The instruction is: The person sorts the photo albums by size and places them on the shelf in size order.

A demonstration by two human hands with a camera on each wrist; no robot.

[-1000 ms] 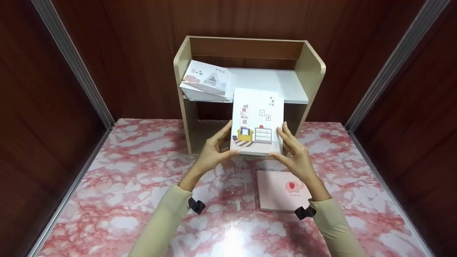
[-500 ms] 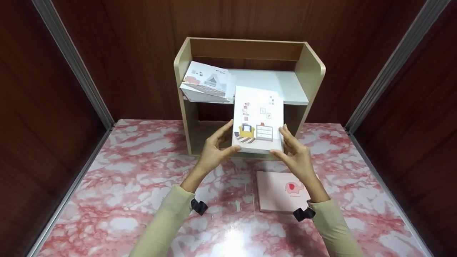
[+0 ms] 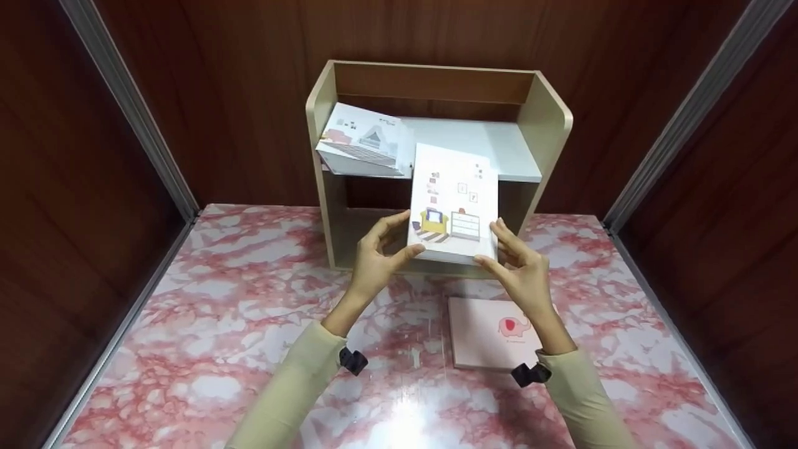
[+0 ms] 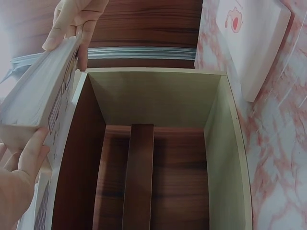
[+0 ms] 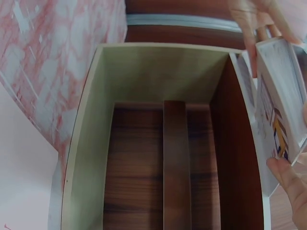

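Observation:
Both hands hold a thick white book (image 3: 454,202) with a yellow armchair and a drawer chest on its cover, tilted at the front edge of the upper shelf. My left hand (image 3: 375,259) grips its lower left corner, thumb on the bottom edge. At the lower right corner, my right hand (image 3: 522,268) grips it the same way. Left of it, white books (image 3: 365,140) lean on the upper shelf (image 3: 508,149). The left wrist view shows the held book (image 4: 41,91) from its page side; in the right wrist view the book (image 5: 280,96) shows part of its cover.
The wooden shelf unit (image 3: 552,125) stands against the back wall, with an open compartment below. A pink book with an elephant (image 3: 486,337) lies on the marbled table (image 3: 218,337), below my right hand. Dark wooden walls with metal edge strips enclose the sides.
The held book has moved slightly up and to the right in the head view, with both hands still gripping it. The shelf books and the pink book stay put.

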